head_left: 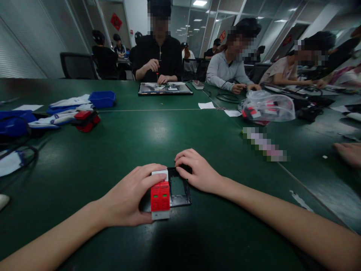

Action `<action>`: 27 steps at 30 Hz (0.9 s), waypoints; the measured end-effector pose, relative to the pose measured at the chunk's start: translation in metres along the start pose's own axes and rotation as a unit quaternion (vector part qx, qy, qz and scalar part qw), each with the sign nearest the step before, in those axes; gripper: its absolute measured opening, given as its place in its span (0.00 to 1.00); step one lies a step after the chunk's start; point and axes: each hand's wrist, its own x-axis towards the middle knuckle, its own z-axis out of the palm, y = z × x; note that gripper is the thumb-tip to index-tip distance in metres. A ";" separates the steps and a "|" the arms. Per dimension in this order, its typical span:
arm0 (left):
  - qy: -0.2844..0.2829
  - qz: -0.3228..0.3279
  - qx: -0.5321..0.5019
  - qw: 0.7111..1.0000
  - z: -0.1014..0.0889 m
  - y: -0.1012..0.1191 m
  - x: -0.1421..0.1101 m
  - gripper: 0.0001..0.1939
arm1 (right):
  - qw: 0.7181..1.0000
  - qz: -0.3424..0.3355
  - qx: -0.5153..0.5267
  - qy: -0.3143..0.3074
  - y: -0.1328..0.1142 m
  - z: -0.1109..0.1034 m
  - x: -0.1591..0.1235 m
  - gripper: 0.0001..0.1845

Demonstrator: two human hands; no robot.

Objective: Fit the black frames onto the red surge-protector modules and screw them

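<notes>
A red and white block-shaped module (160, 197) with small green marks stands on the green table near me. My left hand (128, 197) wraps around it, thumb below and fingers over its top. Beside it lies a flat black frame (180, 188) with an open middle. My right hand (197, 171) rests on the frame's far right corner with curled fingers pressing it down.
Blue tray (102, 98), gloves and a red part (86, 120) lie at the left, with black cables (19, 150). A clear bag of red parts (266, 107) sits at the right. Several people work across the table; another person's hand (348, 152) rests at the right edge.
</notes>
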 end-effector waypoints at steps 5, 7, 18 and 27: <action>-0.029 -0.046 -0.012 0.998 0.000 -0.001 -0.001 0.48 | 1.000 -0.007 -0.002 0.003 0.000 0.000 0.000 0.05; -0.037 -0.075 -0.013 0.996 0.000 -0.001 0.000 0.47 | 1.000 -0.010 -0.003 0.005 0.000 0.000 0.000 0.05; -0.061 -0.152 -0.029 0.986 0.001 -0.003 0.001 0.50 | 1.000 -0.024 0.011 0.011 0.001 0.001 -0.001 0.06; -0.065 -0.149 -0.032 0.986 0.000 -0.004 0.003 0.51 | 0.995 -0.006 0.057 0.078 -0.004 -0.002 -0.005 0.06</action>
